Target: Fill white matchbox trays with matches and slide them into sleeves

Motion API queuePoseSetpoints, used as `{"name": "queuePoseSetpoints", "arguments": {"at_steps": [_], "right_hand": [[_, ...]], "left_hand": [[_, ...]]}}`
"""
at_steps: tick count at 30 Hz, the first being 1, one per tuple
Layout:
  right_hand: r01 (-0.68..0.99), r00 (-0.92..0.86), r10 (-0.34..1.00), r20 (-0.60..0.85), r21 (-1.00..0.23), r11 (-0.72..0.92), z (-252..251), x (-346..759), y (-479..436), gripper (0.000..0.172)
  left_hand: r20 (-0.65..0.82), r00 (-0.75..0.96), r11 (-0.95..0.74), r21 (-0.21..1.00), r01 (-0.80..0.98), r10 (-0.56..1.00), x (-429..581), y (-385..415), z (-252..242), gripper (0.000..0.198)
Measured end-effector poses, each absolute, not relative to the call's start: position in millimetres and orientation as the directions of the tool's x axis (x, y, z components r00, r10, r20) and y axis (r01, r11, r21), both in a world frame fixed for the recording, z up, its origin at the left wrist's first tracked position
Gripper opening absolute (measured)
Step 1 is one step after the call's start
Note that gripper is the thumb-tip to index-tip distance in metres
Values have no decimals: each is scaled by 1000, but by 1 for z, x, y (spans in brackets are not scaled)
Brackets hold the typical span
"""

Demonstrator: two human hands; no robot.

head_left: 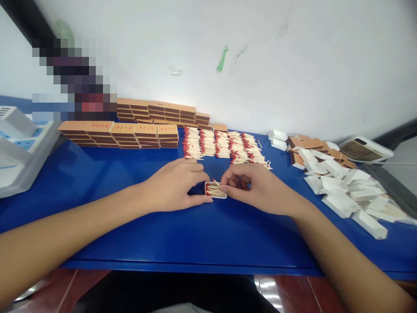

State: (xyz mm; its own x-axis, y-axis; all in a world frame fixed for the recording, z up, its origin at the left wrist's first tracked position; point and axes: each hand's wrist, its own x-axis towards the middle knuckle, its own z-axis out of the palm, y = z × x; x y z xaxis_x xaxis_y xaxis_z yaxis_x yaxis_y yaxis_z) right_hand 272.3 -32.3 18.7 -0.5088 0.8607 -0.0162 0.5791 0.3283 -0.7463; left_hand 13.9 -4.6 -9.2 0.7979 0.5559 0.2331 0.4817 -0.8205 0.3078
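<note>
On the blue table (182,243), a small white matchbox tray (219,196) lies in front of me with red-headed matches (211,190) in it. My left hand (176,184) grips the tray's left end between thumb and fingers. At the tray's right end, my right hand (254,187) pinches a single match (215,181) between thumb and index finger, tilted above the others, its red head pointing up and left. Just beyond both hands, loose matches (222,144) lie in several rows of bundles, heads mostly to the left.
Stacked orange-brown matchboxes (127,132) line the back left against the white wall (260,87). White trays (339,191) lie heaped at the right, with orange matchbox sleeves (308,143) among them. A phone (365,148) rests behind. A white plastic rack (26,152) stands far left.
</note>
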Motion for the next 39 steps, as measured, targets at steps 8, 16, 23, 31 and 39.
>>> {"name": "queuePoseSetpoints", "arguments": {"at_steps": [8,16,23,31,39], "right_hand": [[605,-510,860,14,-705,370,15,275,-30,11],[614,-532,844,74,-652,444,13,272,-31,6],[539,-587,801,121,-679,498,8,257,-35,9],[549,-583,803,119,-672,498,4,253,-32,12],[569,-590,792,157,-616,545,1,258,-30,10]], "left_hand": [[244,799,-826,305,474,549,15,-5,-9,37],[248,799,-826,310,471,548,14,-5,-8,34],[252,803,-833,300,465,540,14,-6,-8,33],[260,802,-836,294,464,537,15,-5,-8,28],[243,803,-830,303,469,543,15,-5,-7,32]]}}
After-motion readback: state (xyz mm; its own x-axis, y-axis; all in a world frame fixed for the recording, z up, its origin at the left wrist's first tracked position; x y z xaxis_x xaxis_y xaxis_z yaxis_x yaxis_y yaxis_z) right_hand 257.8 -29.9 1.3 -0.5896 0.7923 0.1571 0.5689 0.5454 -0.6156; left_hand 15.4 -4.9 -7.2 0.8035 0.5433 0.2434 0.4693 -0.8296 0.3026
